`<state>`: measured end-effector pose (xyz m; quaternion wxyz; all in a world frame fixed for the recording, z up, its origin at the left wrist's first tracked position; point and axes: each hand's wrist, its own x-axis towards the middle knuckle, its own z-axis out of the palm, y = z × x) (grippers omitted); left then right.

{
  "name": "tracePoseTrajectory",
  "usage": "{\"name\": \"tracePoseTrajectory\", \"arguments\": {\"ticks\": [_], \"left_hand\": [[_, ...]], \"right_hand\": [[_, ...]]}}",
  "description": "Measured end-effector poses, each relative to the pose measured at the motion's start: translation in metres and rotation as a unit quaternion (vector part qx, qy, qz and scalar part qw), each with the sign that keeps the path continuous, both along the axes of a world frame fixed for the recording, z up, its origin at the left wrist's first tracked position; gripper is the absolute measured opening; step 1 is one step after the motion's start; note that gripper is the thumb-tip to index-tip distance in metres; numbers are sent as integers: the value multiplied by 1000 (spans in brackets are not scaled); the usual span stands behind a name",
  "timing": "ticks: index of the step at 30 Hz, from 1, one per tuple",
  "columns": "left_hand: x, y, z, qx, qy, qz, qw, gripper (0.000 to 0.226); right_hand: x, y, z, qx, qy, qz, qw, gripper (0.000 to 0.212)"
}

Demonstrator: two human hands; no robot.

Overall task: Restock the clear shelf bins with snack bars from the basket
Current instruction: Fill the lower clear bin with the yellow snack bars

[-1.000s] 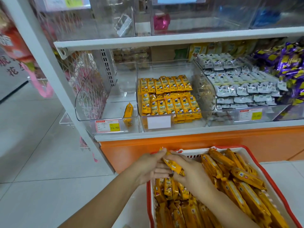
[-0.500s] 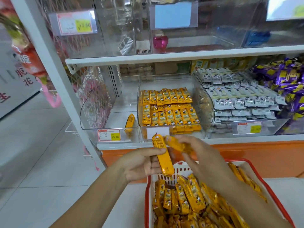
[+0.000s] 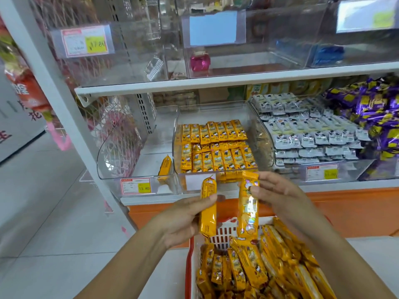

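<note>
Fingers of left hand (image 3: 183,216) grip left bar (image 3: 208,214), right hand (image 3: 280,195) pinches right bar (image 3: 248,210); both upright

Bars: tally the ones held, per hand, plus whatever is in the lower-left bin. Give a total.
Bar in left hand: 1
Bar in right hand: 1
Bar in left bin: 1
Total: 3
</note>
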<state>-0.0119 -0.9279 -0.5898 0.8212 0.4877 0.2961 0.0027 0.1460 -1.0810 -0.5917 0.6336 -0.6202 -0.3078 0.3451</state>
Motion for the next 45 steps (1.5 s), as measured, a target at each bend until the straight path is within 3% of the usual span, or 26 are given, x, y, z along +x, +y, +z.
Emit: {"name": "tracePoseTrajectory", "arguments": {"ticks": [4,11,13,17,19,22,24,27,29,33,35,38,41,43,45], "left_hand": [[5,-5,-3,-30,-21,-8,999,44],[16,-21,-12,-83,-38,-15,996,38],[19,-22,-12,-103,-45,-27,993,40],[30,-23,-5,-124,-85,-1,989,43],[36,-21,1,-107,-109,19,988,42],[42,-11,10,-97,-143,48,984,33],[43,-3,15,-83,-153,56,983,35],[45,8,20,-55,-173,55,982,29],[45,15,22,-47,-181,57,981,36],[45,25,22,-60,-191,52,978,32],[43,30,21,-75,-186,51,978,29],[38,38,19,-129,-186,41,973,35],[34,40,18,-161,-195,2,967,33],[34,38,15,-185,-206,-29,960,41],[36,36,12,-191,-208,-37,958,35]], "right_hand": [[-1,-3,2,30,27,9,999,30],[-4,1,-6,-6,16,13,1000,34],[-4,6,-10,-32,-34,-33,998,39],[-12,15,-1,-23,-167,-176,970,26],[-21,17,9,-37,-242,-158,957,26],[-30,23,16,-112,-322,-114,933,45],[-31,31,21,-105,-360,-113,920,46],[-28,39,31,-50,-335,-112,934,31],[-22,44,37,-26,-281,-118,952,29],[3,58,45,-62,-185,-73,978,39],[18,59,50,-77,-197,-47,976,36],[34,50,66,-54,-329,11,943,50],[41,45,77,-64,-467,108,875,58],[42,47,75,-74,-520,147,838,58],[39,52,67,-61,-561,144,813,59]]}}
